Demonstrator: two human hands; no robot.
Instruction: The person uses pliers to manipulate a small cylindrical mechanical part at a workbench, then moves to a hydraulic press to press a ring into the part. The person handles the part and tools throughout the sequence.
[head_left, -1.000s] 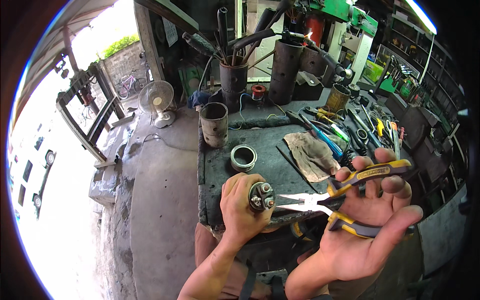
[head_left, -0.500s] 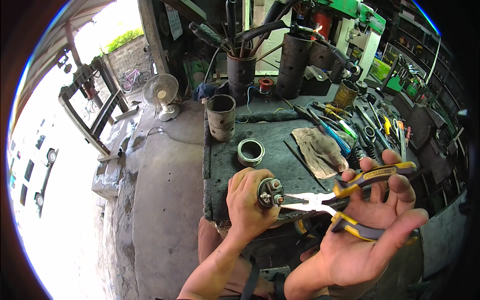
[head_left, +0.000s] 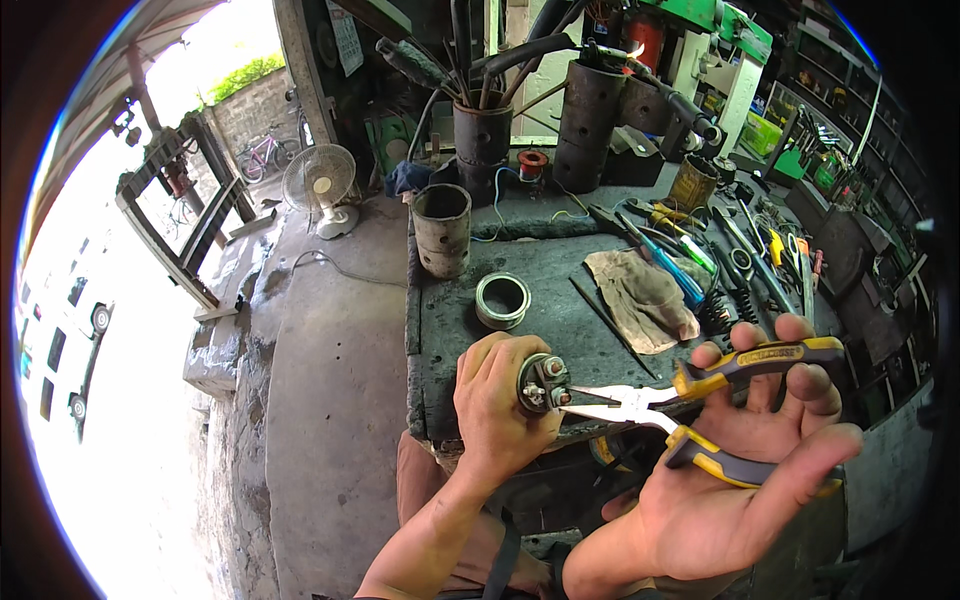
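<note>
My left hand (head_left: 497, 405) is wrapped around a dark cylindrical starter solenoid (head_left: 534, 400), its end face with bolt terminals turned toward the right. Long-nose pliers (head_left: 632, 403) with yellow and grey handles lie in my right hand (head_left: 715, 500), the handles spread between the fingers and the thumb. The spread jaws reach to the terminal end of the solenoid; whether both tips touch the lower stud I cannot tell. Just beyond my left hand, a metal ring (head_left: 502, 300) sits on the dark workbench (head_left: 450, 330).
A tan rag (head_left: 640, 300) and a thin dark rod (head_left: 610, 325) lie beyond the pliers. Several hand tools (head_left: 750, 250) crowd the bench's right side. Metal cylinders (head_left: 441, 230) stand at the back left, near a red wire spool (head_left: 532, 165). A fan (head_left: 320, 188) stands on the floor.
The pliers and my right hand have shifted slightly right and downward, the jaws still spread at the solenoid. My left hand keeps its hold, almost unmoved.
</note>
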